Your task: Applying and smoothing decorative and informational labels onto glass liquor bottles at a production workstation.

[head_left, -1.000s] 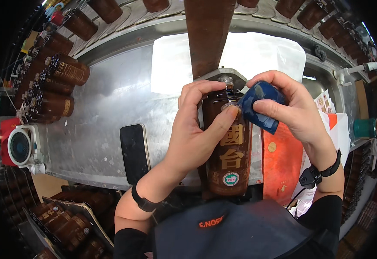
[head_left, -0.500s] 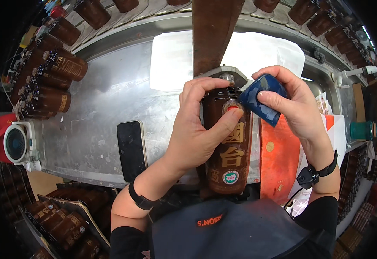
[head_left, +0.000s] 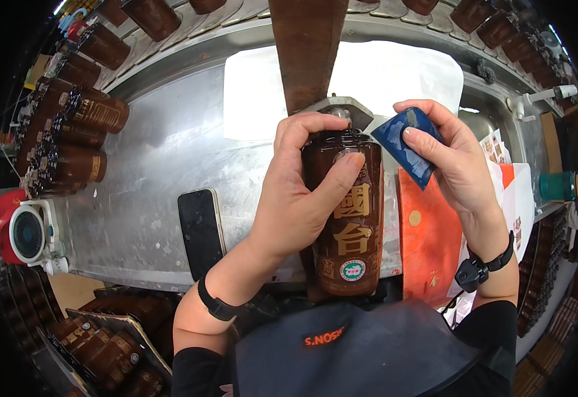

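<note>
A brown glazed bottle [head_left: 354, 264] with gold characters and a round green-and-white label leans lengthwise in front of me. My left hand [head_left: 302, 178] grips its upper part, fingers curled over the neck end and thumb pressed on the front near the shoulder. Just right of the shoulder, my right hand [head_left: 451, 142] pinches a bent blue sheet-like piece [head_left: 405, 145] with pale smears, its pointed corner close to the bottle. The bottle's neck end sits against a grey angular metal plate [head_left: 352, 109]. My thumb hides part of the shoulder.
A brown upright bar [head_left: 307, 53] stands beyond the plate. White sheets [head_left: 395, 73] and a black phone [head_left: 200, 231] lie on the metal bench. Right are an orange-red cloth-like sheet [head_left: 428, 238] and a tap [head_left: 544, 99]. Several brown bottles [head_left: 100, 109] and a small fan [head_left: 27, 235] stand left.
The blue piece has turned in my right hand and looks flatter. My left thumb has shifted slightly over the bottle's shoulder, covering the red spot seen before. The view has moved a little.
</note>
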Tool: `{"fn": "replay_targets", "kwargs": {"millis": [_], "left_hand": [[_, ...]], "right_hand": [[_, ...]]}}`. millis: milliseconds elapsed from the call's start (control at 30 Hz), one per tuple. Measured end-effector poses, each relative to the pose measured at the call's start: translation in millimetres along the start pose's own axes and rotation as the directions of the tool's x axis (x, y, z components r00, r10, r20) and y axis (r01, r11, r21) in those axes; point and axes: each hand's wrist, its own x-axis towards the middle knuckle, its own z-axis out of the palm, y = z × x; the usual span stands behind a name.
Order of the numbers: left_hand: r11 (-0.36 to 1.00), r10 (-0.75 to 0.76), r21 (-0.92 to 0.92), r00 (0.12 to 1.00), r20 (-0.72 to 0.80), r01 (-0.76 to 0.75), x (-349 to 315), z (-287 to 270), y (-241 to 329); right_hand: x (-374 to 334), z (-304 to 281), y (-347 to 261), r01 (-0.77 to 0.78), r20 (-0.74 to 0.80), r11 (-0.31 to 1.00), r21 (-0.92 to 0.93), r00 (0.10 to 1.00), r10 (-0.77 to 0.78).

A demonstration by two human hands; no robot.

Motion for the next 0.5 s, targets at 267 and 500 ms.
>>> {"fn": "replay_targets", "kwargs": {"millis": [267,500], "left_hand": [[0.997,-0.026,-0.073,0.999,0.023,0.028,2.0,0.4,1.7],[0.989,-0.051,-0.138,0.996,0.067,0.060,1.7,1.9,6.9]], "right_hand": [[-6.3,1.8,7.8,-0.020,-0.020,0.997,0.070,1.000,0.022],[-9.0,6.0,8.3,-0.023,-0.029,0.995,0.098,0.999,0.026]]}}
